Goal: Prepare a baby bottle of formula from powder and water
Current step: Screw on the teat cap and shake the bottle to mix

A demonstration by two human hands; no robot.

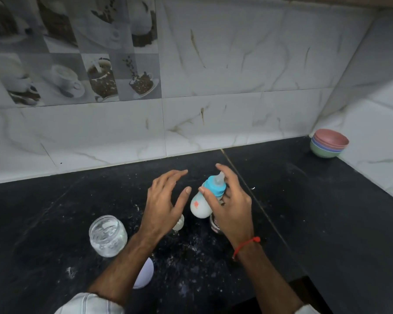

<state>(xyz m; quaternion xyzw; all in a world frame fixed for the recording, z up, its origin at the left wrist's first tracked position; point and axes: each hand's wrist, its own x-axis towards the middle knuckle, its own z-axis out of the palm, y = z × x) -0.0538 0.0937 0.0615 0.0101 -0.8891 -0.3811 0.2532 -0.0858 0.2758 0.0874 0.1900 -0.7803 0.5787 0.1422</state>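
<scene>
While the right hand point(230, 209) grips the small plastic baby bottle with blue collar and milky liquid point(201, 206) tilted just right of the spread, empty left hand point(165, 201), it seems light, smooth, perhaps slippery, best held around its body.

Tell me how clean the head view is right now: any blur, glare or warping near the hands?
Head view: wide-angle bending curves the counter edge and the wall tiles toward the frame borders. Light is dim and even, with no hard shadows. The baby bottle and right hand look slightly soft; the left hand is sharper. Soft highlights sit on the glass jar.
</scene>
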